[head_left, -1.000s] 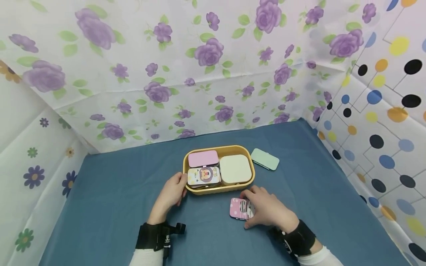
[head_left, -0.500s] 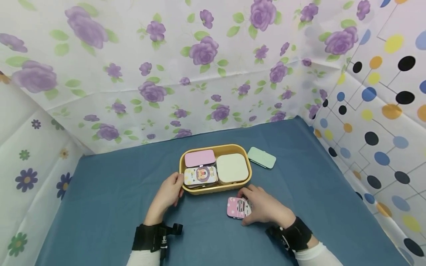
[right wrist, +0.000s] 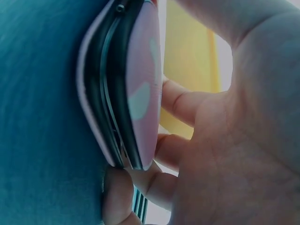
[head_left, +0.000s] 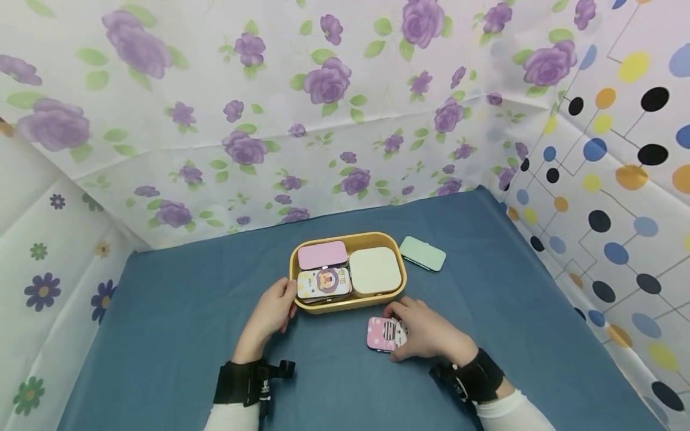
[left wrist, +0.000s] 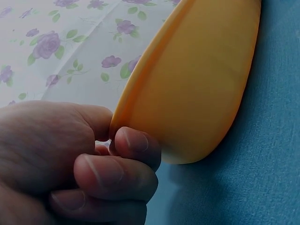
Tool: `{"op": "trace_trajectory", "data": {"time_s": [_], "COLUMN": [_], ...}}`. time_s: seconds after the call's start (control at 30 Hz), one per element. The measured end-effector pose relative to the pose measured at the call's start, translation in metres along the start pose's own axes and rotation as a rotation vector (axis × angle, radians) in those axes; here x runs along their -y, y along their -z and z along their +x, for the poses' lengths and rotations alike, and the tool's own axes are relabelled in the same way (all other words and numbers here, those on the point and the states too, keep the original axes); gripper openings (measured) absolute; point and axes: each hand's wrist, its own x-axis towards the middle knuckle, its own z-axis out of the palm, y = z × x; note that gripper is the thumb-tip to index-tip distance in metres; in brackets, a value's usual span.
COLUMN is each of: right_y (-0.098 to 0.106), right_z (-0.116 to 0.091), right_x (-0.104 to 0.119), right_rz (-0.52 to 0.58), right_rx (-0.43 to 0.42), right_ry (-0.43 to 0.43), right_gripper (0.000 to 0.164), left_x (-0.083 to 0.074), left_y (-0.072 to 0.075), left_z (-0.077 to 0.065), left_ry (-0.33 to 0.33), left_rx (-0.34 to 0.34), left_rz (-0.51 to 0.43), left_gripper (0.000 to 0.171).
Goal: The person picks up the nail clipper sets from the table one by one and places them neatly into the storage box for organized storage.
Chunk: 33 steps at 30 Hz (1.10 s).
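My left hand (head_left: 271, 305) pinches the left end of an oblong yellow tub (head_left: 345, 307) between thumb and curled fingers, close up in the left wrist view. Inside the tub sit a plain pink case (head_left: 323, 255), a lion-print case (head_left: 323, 284) in front of it and a cream square box (head_left: 375, 271). In front of the tub, my right hand (head_left: 428, 332) curls its thumb and fingers around a small pink cartoon-print hinged case (head_left: 381, 334). That case lies on the cloth; dark edges and a seam show in the right wrist view.
A mint-green flat case (head_left: 423, 254) lies just right of the tub. Blue cloth (head_left: 188, 335) covers the table. Behind stands a flowered sheet (head_left: 215, 120), and a dotted sheet (head_left: 609, 197) hangs on the right.
The whole head view has shifted slightly left. Both hands keep their holds on the tub and the pink cartoon-print case, which stay in place on the cloth.
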Motion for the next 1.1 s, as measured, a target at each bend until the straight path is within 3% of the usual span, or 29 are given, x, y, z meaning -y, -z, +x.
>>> {"op": "trace_trajectory", "data": {"time_s": [0.87, 1.1], "right_y": [0.004, 0.012], "right_z": [-0.004, -0.006], "right_x": [0.007, 0.012], "right_rz": [-0.047, -0.057], "right_rx": [-0.008, 0.029], "right_ry": [0.006, 0.006], "right_gripper": [0.066, 0.063], "left_x": [0.005, 0.006], "left_y": [-0.001, 0.000], "left_z": [0.001, 0.001], "left_ry": [-0.024, -0.030], "left_rx": [-0.007, 0.002], "left_rz": [-0.010, -0.028], "left_gripper": [0.042, 0.042]}}
